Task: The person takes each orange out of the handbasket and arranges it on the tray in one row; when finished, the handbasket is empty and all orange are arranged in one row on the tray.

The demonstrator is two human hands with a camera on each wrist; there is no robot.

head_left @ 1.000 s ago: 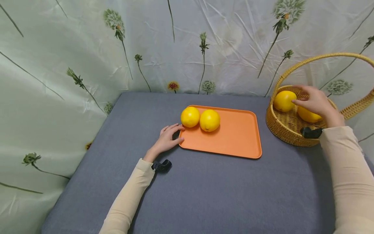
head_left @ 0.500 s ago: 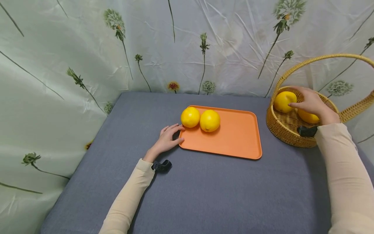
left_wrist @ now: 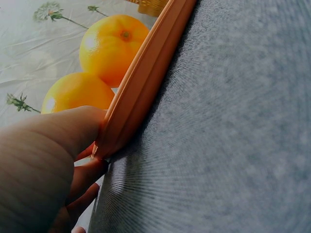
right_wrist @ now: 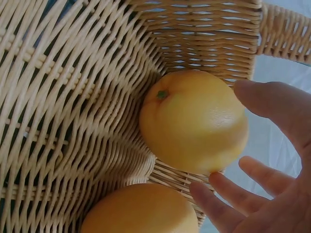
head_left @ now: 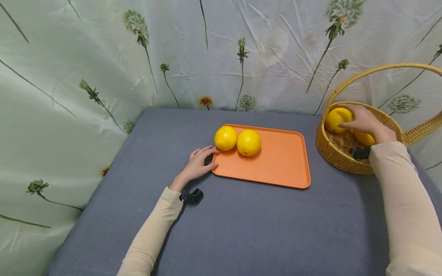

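On grey tabletop [head_left: 276,226], orange tray [head_left: 276,157], flower-printed curtain [head_left: 193,76] behind

A wide counter [head_left: 276,226] with a flat, blue-grey, cloth-like surface filled most of the lower part of the head view. Behind it and along its left side hung a pale, greenish-white, shiny cloth [head_left: 269,61], wrinkled in several places. It carried printed green, dandelion-like flowers [head_left: 135,22] on long thin stems, and one small red-and-yellow flower [head_left: 206,101] near the far edge. Light made soft, whitish reflections on the folds.
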